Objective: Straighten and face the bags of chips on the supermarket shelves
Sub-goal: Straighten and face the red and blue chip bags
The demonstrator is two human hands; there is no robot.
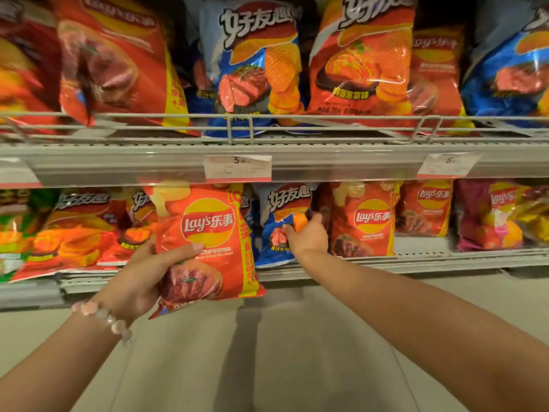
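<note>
Lay's bag point(208, 242), red and front-facing, is held off the lower shelf point(416, 260) by the left hand point(148, 272), thumb across its face. A blue steak-flavour bag point(282, 224) on that shelf is gripped at its right edge by the right hand point(307, 236). Neighbouring bags could be toppled if the blue one is tugged sideways.

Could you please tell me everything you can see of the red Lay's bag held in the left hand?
The red Lay's bag is glossy, puffed foil with a yellow-and-red round logo, a grilled-meat picture low down and a yellow strip along its right edge. It faces the camera, slightly tilted, in front of the lower shelf. The left hand grips its lower left side.
</note>
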